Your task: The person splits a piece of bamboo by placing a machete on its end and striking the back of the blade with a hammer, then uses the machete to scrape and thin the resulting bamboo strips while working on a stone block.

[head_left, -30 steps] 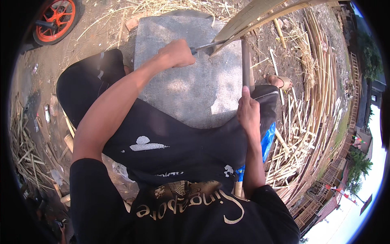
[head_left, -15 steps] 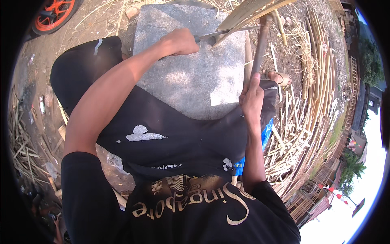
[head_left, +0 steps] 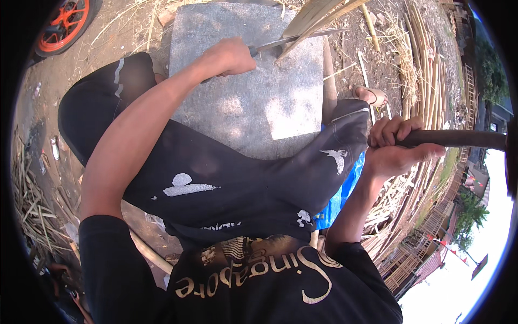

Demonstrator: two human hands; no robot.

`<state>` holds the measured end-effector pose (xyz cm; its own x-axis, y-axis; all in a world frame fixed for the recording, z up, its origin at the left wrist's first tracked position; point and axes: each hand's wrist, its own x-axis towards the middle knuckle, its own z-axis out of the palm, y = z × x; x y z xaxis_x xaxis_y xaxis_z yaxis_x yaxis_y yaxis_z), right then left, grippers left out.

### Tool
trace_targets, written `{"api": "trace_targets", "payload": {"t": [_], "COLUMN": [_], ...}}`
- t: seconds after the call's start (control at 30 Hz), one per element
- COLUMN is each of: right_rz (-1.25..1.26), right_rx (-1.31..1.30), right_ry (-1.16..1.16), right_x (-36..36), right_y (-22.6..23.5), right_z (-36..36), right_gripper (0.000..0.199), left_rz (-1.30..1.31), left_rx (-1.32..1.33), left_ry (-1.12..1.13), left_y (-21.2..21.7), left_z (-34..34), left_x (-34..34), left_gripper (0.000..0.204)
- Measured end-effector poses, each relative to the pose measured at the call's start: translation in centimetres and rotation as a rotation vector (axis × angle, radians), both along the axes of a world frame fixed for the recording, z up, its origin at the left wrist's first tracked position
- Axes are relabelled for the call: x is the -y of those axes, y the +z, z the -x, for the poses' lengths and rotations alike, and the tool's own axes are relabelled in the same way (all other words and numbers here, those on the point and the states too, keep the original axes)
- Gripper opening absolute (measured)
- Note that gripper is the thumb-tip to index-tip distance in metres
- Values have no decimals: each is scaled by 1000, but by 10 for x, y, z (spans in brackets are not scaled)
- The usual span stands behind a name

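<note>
My left hand [head_left: 233, 56] is closed round the handle of a long knife [head_left: 274, 44]. Its blade runs to the right through a split piece of bamboo [head_left: 310, 22], which stands at the far edge of a grey board [head_left: 216, 108]; the blade's tip shows beyond the bamboo. Out to the right, my right hand [head_left: 396, 146] grips a dark rod-like handle of a hammer [head_left: 458, 138], held sideways with its dark head at the right rim. The fingers wrap over the handle and the thumb lies along it.
Long bamboo poles [head_left: 429, 70] lie at the right, with a heap of split strips [head_left: 391, 208] nearer me. A blue plastic sheet [head_left: 345, 191] is by my right thigh. An orange wheel [head_left: 67, 27] stands far left. More strips [head_left: 35, 197] litter the left ground.
My right hand has swung the hammer away from the blade tip, out to the right and nearer me. My left hand, knife and bamboo have stayed nearly in place on the board.
</note>
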<state>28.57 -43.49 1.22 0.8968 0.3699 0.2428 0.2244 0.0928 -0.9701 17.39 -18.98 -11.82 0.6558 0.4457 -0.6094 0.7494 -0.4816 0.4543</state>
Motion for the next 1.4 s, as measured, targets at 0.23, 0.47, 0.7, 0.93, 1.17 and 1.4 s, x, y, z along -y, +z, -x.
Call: {"api": "trace_targets", "payload": {"t": [0.23, 0.47, 0.7, 0.93, 1.17, 1.4], "right_rz": [919, 360, 936, 798, 712, 820], "right_rx": [-637, -169, -553, -526, -627, -777], "right_ry": [224, 79, 257, 102, 12, 72], "right_x": [16, 0, 25, 37, 53, 98], "right_y": [-84, 19, -146, -69, -74, -139], "right_z": [10, 7, -2, -16, -7, 36], "right_gripper": [64, 73, 65, 66, 64, 63], "left_rz": [-1, 72, -67, 56, -46, 641], "left_rx": [15, 129, 102, 69, 223, -52], "left_ry": [24, 43, 0, 54, 19, 328], "left_y": [-1, -8, -36, -55, -95, -67], "left_z": [-3, 3, 2, 5, 15, 8], "left_x": [-7, 1, 16, 12, 20, 66], "left_gripper": [30, 27, 25, 25, 23, 19]}}
